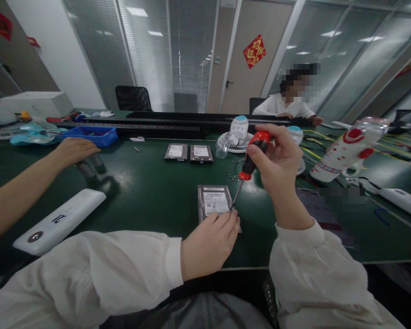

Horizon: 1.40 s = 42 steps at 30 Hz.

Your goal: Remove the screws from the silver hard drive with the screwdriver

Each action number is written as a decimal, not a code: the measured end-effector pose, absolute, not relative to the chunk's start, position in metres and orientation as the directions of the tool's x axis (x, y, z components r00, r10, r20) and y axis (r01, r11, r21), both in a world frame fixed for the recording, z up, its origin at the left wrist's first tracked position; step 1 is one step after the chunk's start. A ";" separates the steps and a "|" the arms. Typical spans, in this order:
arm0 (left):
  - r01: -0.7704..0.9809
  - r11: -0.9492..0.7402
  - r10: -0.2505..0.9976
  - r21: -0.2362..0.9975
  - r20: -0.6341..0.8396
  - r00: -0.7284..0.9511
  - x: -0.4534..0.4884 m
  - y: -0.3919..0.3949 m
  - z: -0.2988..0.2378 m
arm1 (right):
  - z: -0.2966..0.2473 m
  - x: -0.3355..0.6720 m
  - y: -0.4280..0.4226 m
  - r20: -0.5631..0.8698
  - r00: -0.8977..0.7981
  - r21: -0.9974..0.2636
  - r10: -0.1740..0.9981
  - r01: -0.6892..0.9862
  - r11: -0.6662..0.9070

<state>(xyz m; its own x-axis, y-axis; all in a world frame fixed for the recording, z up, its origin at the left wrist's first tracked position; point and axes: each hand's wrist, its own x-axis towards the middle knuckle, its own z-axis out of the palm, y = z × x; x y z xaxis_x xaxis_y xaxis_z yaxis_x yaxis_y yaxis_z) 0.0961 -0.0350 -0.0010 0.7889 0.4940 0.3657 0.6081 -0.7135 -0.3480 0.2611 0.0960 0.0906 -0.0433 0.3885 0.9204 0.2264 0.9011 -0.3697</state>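
Head view shows me the near edge of the green table (157, 201) running just below the hard drive (214, 197), which lies flat near that edge, in front of the wearer. For moving, I see the widest stretch of green surface to the drive's left, as far as a white case (60, 221) marked 21; a narrower strip shows beyond, up to two more drives, one on the left (176, 152) and one on the right (201, 154), lying side by side.

The right hand (281, 155) has its thumb and fingers closed around the red-and-black handle of a screwdriver (251, 159), tilted with its shaft down to the drive's right edge. The left hand (214, 242) lies over the drive's near part, fingers together and bent; its thumb is hidden, so I cannot tell whether it grips or only presses.

Small screws (233, 177) lie scattered beyond the drive, near a white fan (239, 130) and a clear cup (221, 149). To the right, a red-and-white bottle (349, 148) stands tilted in my view. Long black bars (164, 131) cross the far side. On the left, another person's hand (76, 150) reaches in beside a blue tray (108, 137), over blurred grey objects.
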 end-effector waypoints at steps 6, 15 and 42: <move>0.607 -0.713 0.495 -0.350 0.361 0.790 0.096 -0.035 -0.001 | 0.085 0.264 0.098 0.899 -0.098 -0.413 0.426 0.126 0.902; 0.611 -0.710 0.500 -0.350 0.359 0.788 0.097 -0.036 0.000 | 0.092 0.252 0.092 0.912 -0.082 -0.395 0.401 0.081 0.915; 0.608 -0.710 0.499 -0.355 0.356 0.790 0.096 -0.035 0.000 | 0.087 0.261 0.097 0.899 -0.057 -0.420 0.434 0.169 0.892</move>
<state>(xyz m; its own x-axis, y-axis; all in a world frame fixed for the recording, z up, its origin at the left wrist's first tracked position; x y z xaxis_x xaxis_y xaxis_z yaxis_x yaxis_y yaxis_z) 0.0956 -0.0355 -0.0001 0.7902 0.4985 0.3564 0.6080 -0.7104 -0.3545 0.2608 0.0967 0.0870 -0.0573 0.4342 0.8990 0.1690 0.8917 -0.4199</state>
